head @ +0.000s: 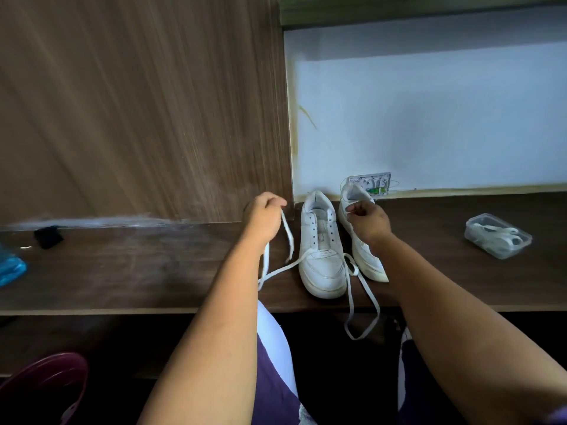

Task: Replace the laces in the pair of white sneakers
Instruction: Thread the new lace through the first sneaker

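Hands (265, 214) (366, 219) pinch lace (363, 289) ends beside sneaker (322, 256).

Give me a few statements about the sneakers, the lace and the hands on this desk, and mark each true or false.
1. The left hand pinches one end of the white lace. True.
2. The left sneaker is fully laced to the top. False: its upper eyelets are bare; the lace passes only through the lowest ones.
3. A clear plastic box sits to the right of the sneakers. True.
4. Part of the lace hangs over the desk edge. True.
5. The right hand rests flat on the desk. False: its fingers are curled, above the right sneaker.
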Motion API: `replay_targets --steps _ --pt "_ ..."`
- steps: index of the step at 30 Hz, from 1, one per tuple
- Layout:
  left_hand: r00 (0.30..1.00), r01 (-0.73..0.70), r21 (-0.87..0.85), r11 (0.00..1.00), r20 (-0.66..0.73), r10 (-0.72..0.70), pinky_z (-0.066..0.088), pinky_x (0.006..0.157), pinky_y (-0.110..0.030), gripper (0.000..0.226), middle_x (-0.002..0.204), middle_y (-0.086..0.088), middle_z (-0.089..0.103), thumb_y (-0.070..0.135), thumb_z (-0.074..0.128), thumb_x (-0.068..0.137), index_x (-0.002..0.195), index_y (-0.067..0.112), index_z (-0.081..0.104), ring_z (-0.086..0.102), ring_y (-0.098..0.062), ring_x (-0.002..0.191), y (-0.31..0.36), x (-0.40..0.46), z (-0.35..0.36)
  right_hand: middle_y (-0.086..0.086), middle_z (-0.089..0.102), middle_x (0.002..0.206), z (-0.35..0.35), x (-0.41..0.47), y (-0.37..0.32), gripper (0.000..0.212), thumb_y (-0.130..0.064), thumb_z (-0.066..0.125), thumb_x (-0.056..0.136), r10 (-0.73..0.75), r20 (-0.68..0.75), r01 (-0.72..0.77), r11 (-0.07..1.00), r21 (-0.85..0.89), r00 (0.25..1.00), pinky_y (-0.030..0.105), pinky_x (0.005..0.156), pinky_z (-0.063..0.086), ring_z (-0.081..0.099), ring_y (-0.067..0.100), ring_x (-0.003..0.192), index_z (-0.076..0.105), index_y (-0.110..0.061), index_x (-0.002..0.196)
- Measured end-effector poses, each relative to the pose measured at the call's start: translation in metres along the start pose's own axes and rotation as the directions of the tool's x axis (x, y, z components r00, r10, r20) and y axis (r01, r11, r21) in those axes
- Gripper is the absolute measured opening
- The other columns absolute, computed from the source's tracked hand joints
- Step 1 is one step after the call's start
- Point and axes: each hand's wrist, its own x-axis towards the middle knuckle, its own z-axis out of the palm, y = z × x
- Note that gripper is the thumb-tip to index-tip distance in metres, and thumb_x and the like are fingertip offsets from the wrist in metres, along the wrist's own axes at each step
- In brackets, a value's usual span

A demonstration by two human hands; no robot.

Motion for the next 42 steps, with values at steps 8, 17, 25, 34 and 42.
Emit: replay_targets --steps 8,17,25,34,42 --pt "0.981 0.014 -0.104 0.995 0.196 0.007 0.042 0.070 -0.011 0.022 0.092 0.000 0.064 -0.003 0.050 0.091 0.100 0.005 0.069 0.055 -0.008 0.084 -0.008 0.000 0.027 -0.006 0.064 0.081 0.010 -0.006 0.001 0.020 -0.007 0.058 0.088 -0.029 0.170 0.030 1.000 -0.004 0.985 0.027 0.070 0.046 0.057 0.016 0.082 0.067 -0.023 0.080" --pt "0.968 0.185 -0.566 0.803 0.248 -0.048 0.030 0.044 -0.011 0.021 0.074 0.000 0.060 -0.007 0.050 0.091 0.089 0.007 0.065 0.044 -0.004 0.057 0.007 -0.005 0.027 0.001 0.071 0.093 0.018 -0.026 -0.012 0.010 -0.007 0.069 0.086 -0.146 0.591 0.096 0.989 0.116 0.794 0.018 0.071 0.051 0.065 0.007 0.083 0.070 -0.011 0.095" --pt "0.970 0.096 -0.593 0.800 -0.125 -0.209 0.030 0.052 -0.021 0.019 0.061 -0.002 0.057 0.001 0.059 0.082 0.068 0.012 0.062 0.040 -0.007 0.051 -0.005 0.007 0.010 -0.003 0.070 0.077 -0.004 -0.014 -0.012 0.012 -0.025 0.071 0.086 -0.167 0.355 0.201 0.978 -0.061 0.920 0.016 0.064 0.043 0.058 0.000 0.065 0.072 -0.015 0.079" --pt "0.971 0.156 0.480 0.863 0.087 -0.223 0.040 0.098 -0.037 0.015 0.109 0.005 0.065 0.028 0.060 0.086 0.100 0.031 0.065 0.055 -0.021 0.110 -0.029 0.011 0.022 0.002 0.069 0.088 -0.011 -0.010 -0.011 0.012 -0.012 0.065 0.090 -0.193 0.341 0.274 0.940 -0.206 0.920 0.025 0.080 0.050 0.063 0.012 0.079 0.073 -0.010 0.098" --pt "0.945 0.002 0.013 1.000 0.327 -0.006 0.051 0.091 -0.036 0.010 0.088 -0.001 0.066 0.011 0.057 0.095 0.098 0.012 0.066 0.063 -0.018 0.083 -0.018 0.000 0.061 0.003 0.072 0.073 0.000 -0.021 -0.020 0.012 -0.004 0.079 0.075 -0.270 0.343 0.272 0.961 0.046 0.900 0.020 0.068 0.055 0.069 0.008 0.067 0.069 -0.010 0.079"
